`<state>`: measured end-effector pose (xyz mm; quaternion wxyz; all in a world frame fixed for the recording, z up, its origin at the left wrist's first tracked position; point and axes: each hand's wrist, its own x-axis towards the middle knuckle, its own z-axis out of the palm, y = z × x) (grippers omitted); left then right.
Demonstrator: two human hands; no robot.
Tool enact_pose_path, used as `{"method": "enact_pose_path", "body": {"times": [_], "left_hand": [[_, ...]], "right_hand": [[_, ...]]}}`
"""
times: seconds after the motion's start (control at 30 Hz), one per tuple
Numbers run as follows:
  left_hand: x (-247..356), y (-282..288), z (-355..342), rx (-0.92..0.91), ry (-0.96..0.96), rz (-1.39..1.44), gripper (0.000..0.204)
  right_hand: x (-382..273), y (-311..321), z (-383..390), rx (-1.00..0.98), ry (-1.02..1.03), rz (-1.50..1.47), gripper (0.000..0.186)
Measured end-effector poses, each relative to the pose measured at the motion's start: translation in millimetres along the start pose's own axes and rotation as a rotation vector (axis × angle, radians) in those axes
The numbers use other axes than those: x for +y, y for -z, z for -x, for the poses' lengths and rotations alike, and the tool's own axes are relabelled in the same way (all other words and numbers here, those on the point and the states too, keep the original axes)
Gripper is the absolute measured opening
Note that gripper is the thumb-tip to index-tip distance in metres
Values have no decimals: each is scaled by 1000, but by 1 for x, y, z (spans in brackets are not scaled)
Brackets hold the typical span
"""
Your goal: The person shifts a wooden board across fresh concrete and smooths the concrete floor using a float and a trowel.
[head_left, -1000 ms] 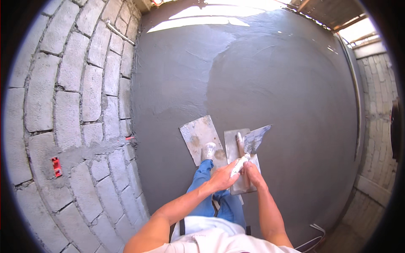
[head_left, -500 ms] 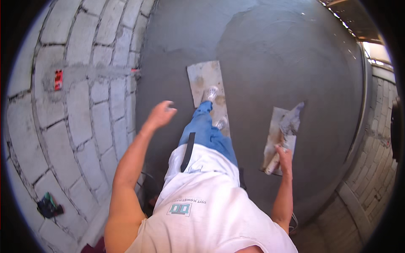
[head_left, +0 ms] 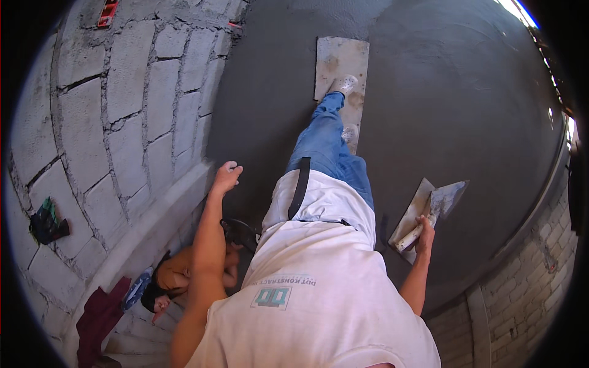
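My right hand (head_left: 424, 236) grips a pointed trowel (head_left: 450, 197) by its pale, smeared handle. A flat rectangular float (head_left: 412, 211) lies against the trowel in the same hand, partly hidden behind it. Both tools are above smooth, wet grey cement (head_left: 454, 116). Out to the left, my left hand (head_left: 227, 178) hangs in the air with its fingers curled in. Nothing shows in it, and it touches nothing. My feet, in light clogs (head_left: 345, 84), stand on a stained board (head_left: 362, 56) that lies on the cement.
A block wall (head_left: 129, 98) runs along the left, with a red box (head_left: 107, 12) set in it and a dark bag (head_left: 49, 222) against it. Another person (head_left: 178, 270) is low behind my left arm, near a maroon cloth (head_left: 103, 319). A second block wall (head_left: 527, 276) stands at right.
My view has shifted, so the board and my feet sit higher and farther right. The trowel and float have tilted in my right hand. My left fingers are more curled. Another person has come into view.
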<state>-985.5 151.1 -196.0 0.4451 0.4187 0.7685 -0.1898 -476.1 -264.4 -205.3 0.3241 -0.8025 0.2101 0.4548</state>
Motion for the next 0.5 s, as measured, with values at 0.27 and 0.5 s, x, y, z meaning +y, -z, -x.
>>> {"method": "enact_pose_path", "body": {"times": [0.27,0.5], "left_hand": [[58,40,7,47,-395,-94,50],[108,59,5,31,-413,-100,51]], "right_hand": [[-38,-13,8,-63,149,283,46],[-40,-10,25,-43,234,225,46]]}}
